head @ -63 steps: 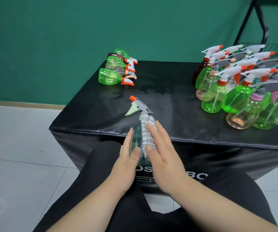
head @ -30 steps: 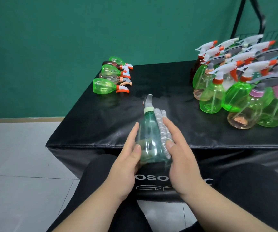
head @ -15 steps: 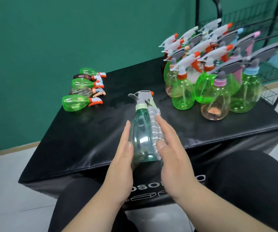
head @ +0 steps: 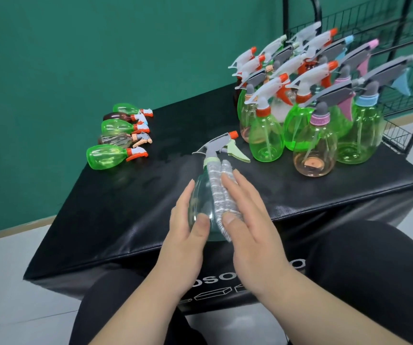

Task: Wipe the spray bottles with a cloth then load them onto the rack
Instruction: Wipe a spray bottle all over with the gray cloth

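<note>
A clear teal spray bottle (head: 200,202) with a grey head and an orange nozzle stands upright over the near edge of the black table (head: 125,207). My left hand (head: 188,235) grips its left side, with the thumb across the front. My right hand (head: 247,220) holds a folded grey-white cloth (head: 219,192) against the bottle's right side, thumb on the cloth. The nozzle points right. A black wire rack (head: 399,46) stands behind the table at the far right.
Several upright spray bottles (head: 267,135), mostly green, crowd the table's right back part. Several more bottles (head: 108,156) lie on their sides at the left back. A green wall is behind, and my dark-clad knees are below the table edge.
The bottle has turned in my hands, so its nozzle has swung from left to right. The cloth stays pressed on it. My view has swung right and the rack has come into sight.
</note>
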